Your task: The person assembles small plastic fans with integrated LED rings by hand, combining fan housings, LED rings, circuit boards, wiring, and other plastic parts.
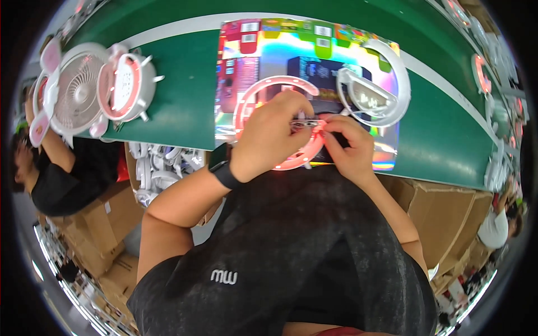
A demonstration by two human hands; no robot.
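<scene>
A pink ring-shaped housing (300, 158) with small light dots along it lies on the shiny printed sheet in front of me. My left hand (274, 130) is closed over its middle, fingers curled round a small shiny, metallic-looking piece (304, 123). At the ring's right edge, my right hand (354, 147) pinches with thumb and forefinger, close to the left fingertips. What lies in that pinch is too small to make out. To the right rests a white round frame (402, 84) with a half-moon clear part (370, 99) inside.
The iridescent printed sheet (269, 53) lies on a green work table (179, 84). White fans with pink ears (84, 89) stand at the left, beside a co-worker (61, 168). Below the table edge are a box of white parts (162, 168) and a cardboard box (443, 218).
</scene>
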